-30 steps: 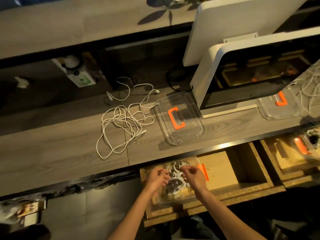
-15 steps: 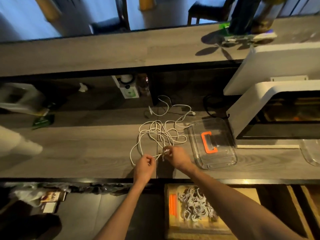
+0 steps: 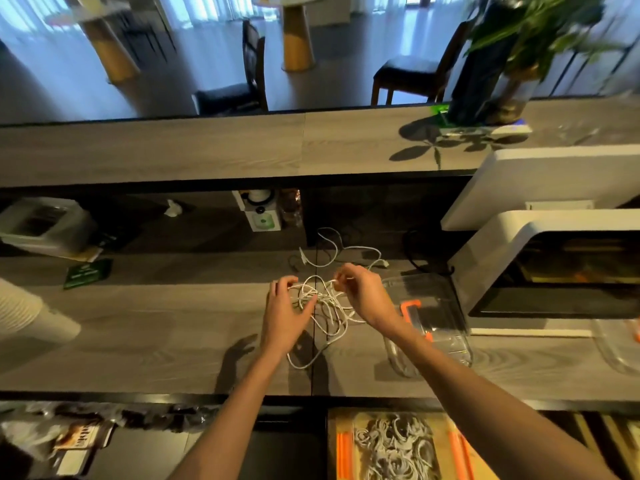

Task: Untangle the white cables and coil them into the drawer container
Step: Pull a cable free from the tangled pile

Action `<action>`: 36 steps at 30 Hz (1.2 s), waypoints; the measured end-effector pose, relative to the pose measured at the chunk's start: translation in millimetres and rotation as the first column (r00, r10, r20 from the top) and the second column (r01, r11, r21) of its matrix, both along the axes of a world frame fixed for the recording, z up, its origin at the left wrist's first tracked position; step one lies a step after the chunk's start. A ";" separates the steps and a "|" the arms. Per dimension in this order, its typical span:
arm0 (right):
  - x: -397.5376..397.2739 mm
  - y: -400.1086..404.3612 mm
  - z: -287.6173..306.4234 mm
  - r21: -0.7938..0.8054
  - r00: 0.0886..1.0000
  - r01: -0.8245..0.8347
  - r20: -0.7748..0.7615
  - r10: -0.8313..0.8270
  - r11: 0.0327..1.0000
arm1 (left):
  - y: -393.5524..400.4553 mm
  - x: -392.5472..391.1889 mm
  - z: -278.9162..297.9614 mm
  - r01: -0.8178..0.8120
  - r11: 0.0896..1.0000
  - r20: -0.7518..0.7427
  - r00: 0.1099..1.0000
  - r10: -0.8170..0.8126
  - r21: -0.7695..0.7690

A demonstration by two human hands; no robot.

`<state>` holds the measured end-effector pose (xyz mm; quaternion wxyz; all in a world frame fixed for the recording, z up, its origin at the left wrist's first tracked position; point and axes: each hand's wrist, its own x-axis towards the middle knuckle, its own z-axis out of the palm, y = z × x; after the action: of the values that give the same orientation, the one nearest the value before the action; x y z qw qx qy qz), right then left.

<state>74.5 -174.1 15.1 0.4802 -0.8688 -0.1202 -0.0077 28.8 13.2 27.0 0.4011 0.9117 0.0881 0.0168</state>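
Note:
A tangle of white cables point(image 3: 329, 306) lies on the grey wooden counter, with loose ends trailing toward the back. My left hand point(image 3: 284, 313) is at the tangle's left side, thumb and fingers curled around a few strands. My right hand point(image 3: 363, 292) is lifted over the tangle's right side and pinches a strand at its fingertips. Below the counter edge, an open drawer holds a clear container point(image 3: 394, 445) with orange clips, filled with several coiled white cables.
A clear lid with an orange handle point(image 3: 426, 313) lies just right of the tangle, partly under my right forearm. A white machine point(image 3: 554, 258) stands at the right. A second clear lid point(image 3: 620, 344) lies far right. A white box point(image 3: 263, 216) sits behind the cables.
Both hands rose from the drawer container to the counter, took hold of the tangle's near edge, then shifted further back into the tangle. The camera tilted upward.

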 end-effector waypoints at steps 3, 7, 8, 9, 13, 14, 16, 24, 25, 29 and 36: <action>16.3 -12.3 56.1 0.114 1.000 -0.010 0.022 0.007 0.993 | -10.9 31.7 27.2 0.113 0.993 -0.013 0.993 -0.113 -0.041; 34.9 -28.4 126.0 0.324 0.998 0.003 0.052 -0.021 0.946 | -31.3 69.5 54.2 0.281 0.949 0.022 0.960 -0.281 -0.143; 37.9 -31.8 137.5 0.373 0.999 0.007 0.033 -0.021 0.928 | -34.7 75.6 56.2 0.311 0.944 0.025 0.950 -0.310 -0.110; 40.0 -36.0 149.9 0.428 1.000 0.014 0.016 -0.023 0.904 | -41.8 83.0 56.2 0.348 0.936 0.051 0.937 -0.345 -0.056; 42.5 -62.0 192.6 0.576 0.999 0.038 -0.015 -0.036 0.817 | -73.1 95.2 54.7 0.338 0.941 0.032 0.940 -0.339 0.023; 43.4 -69.1 198.6 0.611 0.998 0.058 -0.026 -0.053 0.790 | -72.8 95.3 47.9 0.319 0.947 -0.012 0.947 -0.320 -0.037; 48.5 -87.6 212.8 0.697 0.992 0.125 -0.065 -0.111 0.706 | -60.6 93.8 35.5 0.394 0.917 -0.070 0.918 -0.389 0.061; 46.2 -131.1 206.4 0.855 0.915 0.392 -0.401 -0.048 0.341 | -14.6 86.4 14.1 0.311 0.950 -0.234 0.922 -0.310 -0.033; 44.8 -131.6 203.5 0.867 0.903 0.417 -0.430 -0.014 0.274 | -12.9 88.6 24.9 0.265 0.961 -0.202 0.940 -0.274 -0.074; 40.5 -125.6 197.2 0.794 0.871 0.445 -0.491 0.006 0.414 | -12.4 107.3 94.3 0.225 0.967 0.016 0.974 -0.224 -0.122; 25.6 -82.6 207.6 0.177 0.932 0.132 -0.357 -0.061 0.975 | -48.4 117.5 209.5 0.464 0.868 0.092 0.870 -0.484 0.180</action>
<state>100.1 -256.7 222.7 0.5771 -0.8091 0.0113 0.1108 146.3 -35.2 236.4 0.3273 0.9299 -0.1672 -0.0144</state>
